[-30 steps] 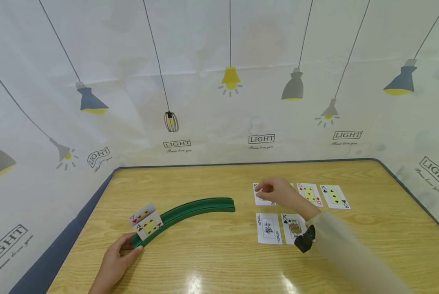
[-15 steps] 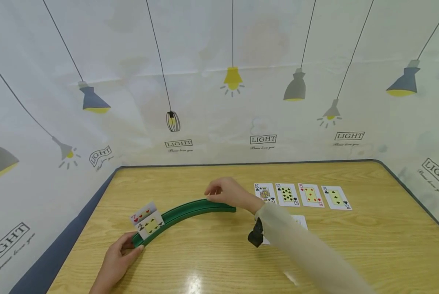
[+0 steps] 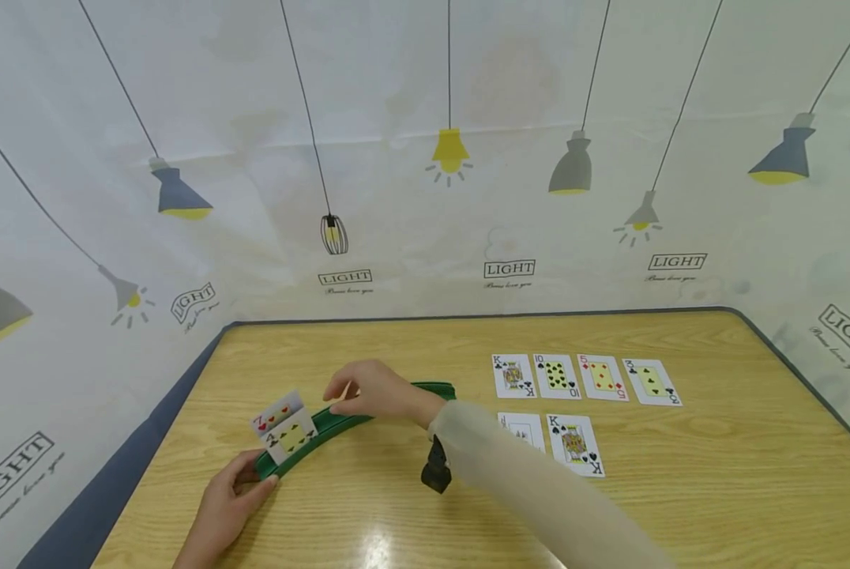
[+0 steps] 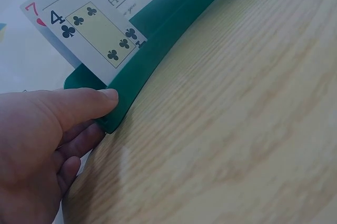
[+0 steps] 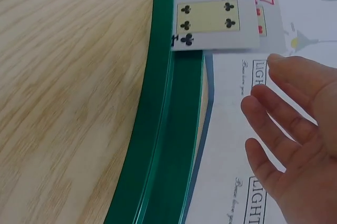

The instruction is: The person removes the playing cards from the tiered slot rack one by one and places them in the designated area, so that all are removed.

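My left hand [image 3: 229, 498] grips the near left end of a curved green card holder [image 4: 152, 39], thumb on its front and fingers tucked behind. Two playing cards stand in the holder by that hand: a 4 of clubs [image 4: 95, 37] in front and a 7 of hearts [image 3: 274, 414] behind it, leaning a little. Over the holder's middle reaches my right hand [image 3: 378, 389]. In the right wrist view, its fingers [image 5: 274, 118] are loosely spread with nothing between them, just short of the two cards.
Face-up cards lie in two rows at the right of the table: a king of clubs [image 3: 513, 375], a 10 [image 3: 557, 377], a 5 of diamonds [image 3: 601, 378] and a 3 [image 3: 651, 382] behind, a king of spades [image 3: 574, 445] and a partly covered card [image 3: 519, 427] in front.
My right hand has swept left from above the laid-out cards, along the green holder, towards the two standing cards. My left hand keeps its grip on the holder's end.
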Tool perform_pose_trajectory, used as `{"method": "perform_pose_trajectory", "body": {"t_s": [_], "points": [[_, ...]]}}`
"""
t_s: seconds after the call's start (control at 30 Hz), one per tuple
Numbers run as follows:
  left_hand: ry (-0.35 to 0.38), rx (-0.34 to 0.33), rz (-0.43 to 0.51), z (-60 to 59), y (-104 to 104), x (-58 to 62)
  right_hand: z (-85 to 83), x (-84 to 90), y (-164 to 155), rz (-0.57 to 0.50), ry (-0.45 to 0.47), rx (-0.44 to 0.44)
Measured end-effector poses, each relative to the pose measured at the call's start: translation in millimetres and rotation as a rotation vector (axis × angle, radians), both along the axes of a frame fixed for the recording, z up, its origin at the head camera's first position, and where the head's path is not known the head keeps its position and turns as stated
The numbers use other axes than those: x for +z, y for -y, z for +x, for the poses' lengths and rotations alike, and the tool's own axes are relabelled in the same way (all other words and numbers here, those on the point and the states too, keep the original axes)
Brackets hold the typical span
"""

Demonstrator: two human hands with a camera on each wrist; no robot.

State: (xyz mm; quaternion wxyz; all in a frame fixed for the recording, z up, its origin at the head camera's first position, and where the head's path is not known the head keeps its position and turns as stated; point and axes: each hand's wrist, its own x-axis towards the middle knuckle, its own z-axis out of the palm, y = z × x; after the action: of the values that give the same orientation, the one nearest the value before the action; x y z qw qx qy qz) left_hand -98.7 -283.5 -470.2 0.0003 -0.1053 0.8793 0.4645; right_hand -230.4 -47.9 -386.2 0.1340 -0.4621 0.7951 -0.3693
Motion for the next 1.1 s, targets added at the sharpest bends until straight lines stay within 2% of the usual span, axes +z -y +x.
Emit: {"method": "perform_pose_trajectory", "body": {"t_s": [0.37, 0.67, 1.1], "points": [[-0.008, -0.005, 0.013, 0.2, 0, 1.5, 6.5, 6.6, 26, 0.025, 0.027, 0.015], [-0.022, -0.011, 0.005, 0.5, 1, 0.9, 5.8, 3.6, 34, 0.042, 0.008, 0.044], [-0.035, 0.000, 0.012, 0.2, 1, -2.7, 6.3, -3.3, 39, 0.046, 0.005, 0.027]]}}
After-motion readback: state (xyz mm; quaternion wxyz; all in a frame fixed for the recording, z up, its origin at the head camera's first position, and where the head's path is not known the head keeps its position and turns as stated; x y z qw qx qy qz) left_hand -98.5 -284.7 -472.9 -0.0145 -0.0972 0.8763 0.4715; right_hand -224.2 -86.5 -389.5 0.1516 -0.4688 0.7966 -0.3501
